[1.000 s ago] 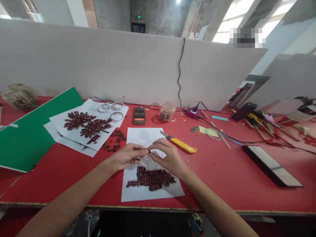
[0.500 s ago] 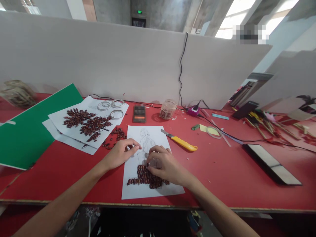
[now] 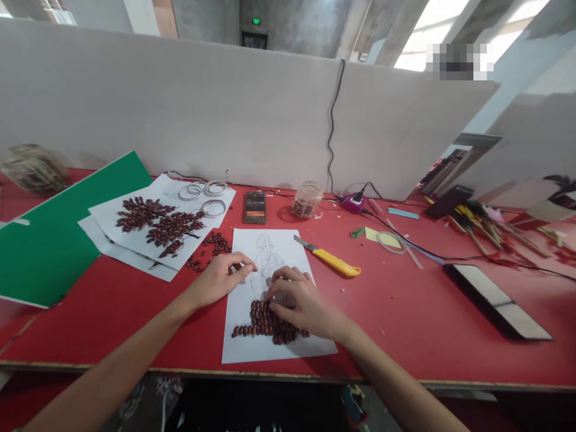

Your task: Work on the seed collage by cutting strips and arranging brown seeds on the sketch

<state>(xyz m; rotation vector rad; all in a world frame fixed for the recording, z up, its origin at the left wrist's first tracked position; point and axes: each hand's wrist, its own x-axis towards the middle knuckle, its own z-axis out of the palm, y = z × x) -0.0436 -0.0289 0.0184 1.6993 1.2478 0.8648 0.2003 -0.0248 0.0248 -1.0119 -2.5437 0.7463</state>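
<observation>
A white sheet [image 3: 274,351] with a line drawing of a figure lies on the red table [image 3: 396,324]. Dark brown beans [image 3: 256,321] cover the lower part of the drawing. My right hand [image 3: 299,303] rests on the sheet with its fingers bent down, fingertips pressing at the top edge of the bean patch. My left hand [image 3: 220,277] lies at the sheet's left edge, fingers curled with thumb and forefinger pinched together; what they hold, if anything, is too small to make out. Loose beans [image 3: 211,249] lie just beyond the left hand.
A yellow utility knife [image 3: 330,259] lies right of the sheet. Farther back stand a small jar [image 3: 306,200], a dark phone [image 3: 254,207] and tape rings [image 3: 202,197]. Left are bean-covered sheets [image 3: 153,225] and a green board [image 3: 54,240]. Cables, a mirror [image 3: 495,300] and craft sticks lie right.
A second ago both hands met above the sheet, pinching a bean. The right hand has dropped onto the bean patch and the left has moved to the sheet's left edge. Little change in the last half second.
</observation>
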